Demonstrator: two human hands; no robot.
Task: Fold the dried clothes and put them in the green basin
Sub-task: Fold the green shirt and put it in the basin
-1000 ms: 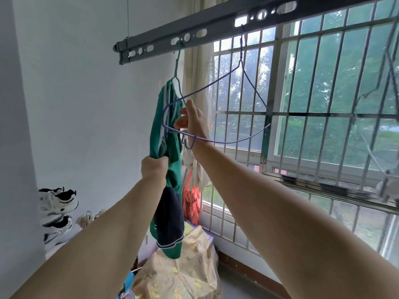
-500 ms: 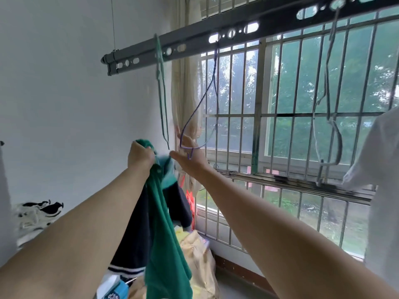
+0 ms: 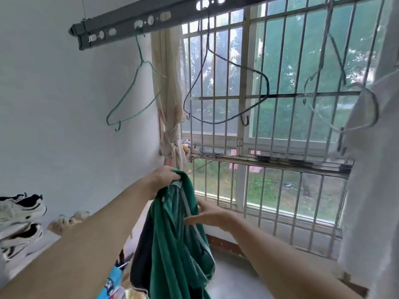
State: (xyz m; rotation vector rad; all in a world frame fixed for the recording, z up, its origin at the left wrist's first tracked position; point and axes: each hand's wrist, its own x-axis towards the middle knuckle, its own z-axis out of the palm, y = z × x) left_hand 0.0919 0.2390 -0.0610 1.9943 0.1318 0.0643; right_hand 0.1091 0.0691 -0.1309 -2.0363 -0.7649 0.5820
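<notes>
Barred-window corner: grey metal drying rail point(image 3: 121, 29) above the hands carries bare wire hangers point(image 3: 140, 55); green-and-navy fabric garment point(image 3: 172, 238) is down but unfolded, left hand point(image 3: 164, 178) gripping its top, right hand point(image 3: 209, 216) flat-fingered against it; white hanging garment point(image 3: 371, 190) right of them awaits; green basin unseen.

Both arms are bare from the frame's lower corners up to the wrists. The left hand point(image 3: 163, 179) shows at centre, the right hand point(image 3: 213, 216) just lower right, its fingers motion-blurred.
</notes>
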